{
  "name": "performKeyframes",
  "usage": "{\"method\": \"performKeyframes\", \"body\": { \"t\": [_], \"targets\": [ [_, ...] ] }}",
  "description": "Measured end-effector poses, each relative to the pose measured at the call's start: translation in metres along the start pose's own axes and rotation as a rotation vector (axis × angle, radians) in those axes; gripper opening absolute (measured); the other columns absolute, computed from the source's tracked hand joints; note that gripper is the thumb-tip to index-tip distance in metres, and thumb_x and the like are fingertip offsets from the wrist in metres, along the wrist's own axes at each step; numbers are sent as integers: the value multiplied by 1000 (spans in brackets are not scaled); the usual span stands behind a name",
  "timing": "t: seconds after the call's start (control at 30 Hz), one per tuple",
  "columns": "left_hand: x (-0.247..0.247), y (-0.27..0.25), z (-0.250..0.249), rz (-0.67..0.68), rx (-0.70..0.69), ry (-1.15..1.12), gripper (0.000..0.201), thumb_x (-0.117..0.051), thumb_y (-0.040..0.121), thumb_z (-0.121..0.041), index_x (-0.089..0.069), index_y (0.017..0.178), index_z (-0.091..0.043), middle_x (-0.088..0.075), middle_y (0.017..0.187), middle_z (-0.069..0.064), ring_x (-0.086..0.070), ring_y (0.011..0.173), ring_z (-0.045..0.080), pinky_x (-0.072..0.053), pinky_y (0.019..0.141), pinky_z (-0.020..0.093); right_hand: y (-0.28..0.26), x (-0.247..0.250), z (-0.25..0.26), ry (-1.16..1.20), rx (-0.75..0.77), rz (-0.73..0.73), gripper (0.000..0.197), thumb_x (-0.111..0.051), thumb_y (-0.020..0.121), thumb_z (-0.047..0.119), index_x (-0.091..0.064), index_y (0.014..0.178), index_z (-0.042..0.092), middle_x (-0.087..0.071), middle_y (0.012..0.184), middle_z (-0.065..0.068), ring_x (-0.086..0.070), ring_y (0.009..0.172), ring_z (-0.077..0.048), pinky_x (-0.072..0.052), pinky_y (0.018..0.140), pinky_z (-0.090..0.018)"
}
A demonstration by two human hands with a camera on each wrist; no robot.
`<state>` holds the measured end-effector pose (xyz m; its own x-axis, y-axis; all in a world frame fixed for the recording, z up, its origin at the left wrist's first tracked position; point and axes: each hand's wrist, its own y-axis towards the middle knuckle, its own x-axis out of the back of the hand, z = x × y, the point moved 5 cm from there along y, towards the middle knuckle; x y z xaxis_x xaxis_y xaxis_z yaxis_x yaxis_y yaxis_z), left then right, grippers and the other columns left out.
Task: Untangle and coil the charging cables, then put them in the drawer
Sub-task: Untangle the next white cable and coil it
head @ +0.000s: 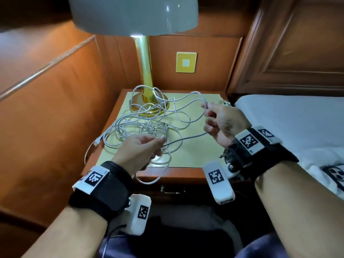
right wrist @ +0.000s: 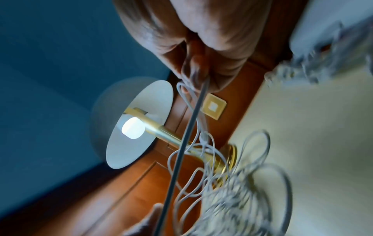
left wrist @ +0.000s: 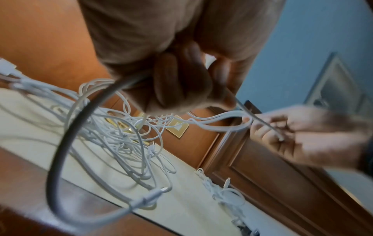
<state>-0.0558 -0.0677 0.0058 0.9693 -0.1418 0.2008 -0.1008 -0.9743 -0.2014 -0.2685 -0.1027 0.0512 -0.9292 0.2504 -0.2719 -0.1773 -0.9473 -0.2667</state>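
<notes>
— While the right hand [head: 221,123] pinches a strand and the left hand [head: 141,151] grips the same strand, the tangle of cables [head: 141,125] lies before the lamp [head: 147,101], on the nightstand [head: 195,155].
— It looks best to feed slack slowly — a hard pull could tighten the knots by that lamp.

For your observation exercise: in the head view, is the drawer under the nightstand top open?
No: the drawer front sits flush and closed below the nightstand, while the cables lie tangled on top.
</notes>
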Motion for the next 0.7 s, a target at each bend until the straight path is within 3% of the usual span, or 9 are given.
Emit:
{"method": "performKeyframes", "body": {
  "t": [0.07,0.13,0.23,0.3,0.4,0.5,0.57,0.63,0.7],
  "targets": [
    [-5,3,-1,-15,-48,63,33,-68,94,-29,-65,68,-9,-53,48,-3,-41,39,10,-31,38,18,-1,6,13,-247,173,-92,24,-48,100,17,-68,86,13,-40,57,7,-27,39,-7,-23,38,-20],
    [-11,4,-7,-45,-120,91,20,-68,94,-23,-66,81,-8,-67,62,1,-56,48,11,-43,46,19,-8,3,24,-524,364,-79,24,-58,96,25,-73,82,13,-45,50,12,-33,39,-6,-29,43,-24],
    [-19,7,-23,-95,-220,-24,12,-62,97,-24,-62,101,-12,-71,85,8,-66,71,19,-55,64,31,-24,-14,21,-808,494,92,24,-65,95,34,-76,83,16,-55,52,11,-45,47,-2,-36,50,-18],
    [-24,12,-29,-79,-198,-216,16,-57,100,-28,-58,110,-16,-65,89,8,-64,70,22,-54,64,35,-32,-22,16,-885,486,216,23,-63,97,34,-77,88,17,-61,56,8,-50,51,1,-37,52,-14],
    [-29,18,-33,-37,-110,-445,12,-57,100,-20,-58,109,-12,-59,87,8,-61,64,21,-53,62,33,-37,-23,15,-866,469,280,21,-60,99,26,-76,93,13,-54,45,22,-52,45,7,-35,47,-8],
    [-27,21,-31,15,-51,-687,15,-59,96,-1,-57,109,-7,-59,79,7,-58,64,19,-58,64,31,-37,-16,14,-872,414,248,23,-62,98,28,-75,87,12,-48,41,19,-47,42,2,-34,49,-14],
    [-18,25,-32,6,-80,-817,18,-50,95,9,-56,106,-5,-55,73,6,-57,61,16,-59,64,28,-31,-5,15,-865,387,109,31,-59,88,38,-68,71,13,-48,46,11,-44,49,-8,-37,57,-33],
    [-3,30,-31,-86,-117,-923,18,-44,97,9,-55,104,-4,-53,69,4,-57,56,13,-58,63,26,-26,14,21,-712,331,-128,33,-52,76,42,-58,61,14,-56,56,2,-53,59,-21,-43,62,-44],
    [16,34,-27,-230,-154,-953,17,-43,98,8,-54,103,-3,-54,66,4,-58,56,13,-58,65,25,-25,29,27,-379,257,-267,25,-59,77,39,-60,66,17,-67,70,-1,-65,73,-19,-52,70,-41]
  ]
}}
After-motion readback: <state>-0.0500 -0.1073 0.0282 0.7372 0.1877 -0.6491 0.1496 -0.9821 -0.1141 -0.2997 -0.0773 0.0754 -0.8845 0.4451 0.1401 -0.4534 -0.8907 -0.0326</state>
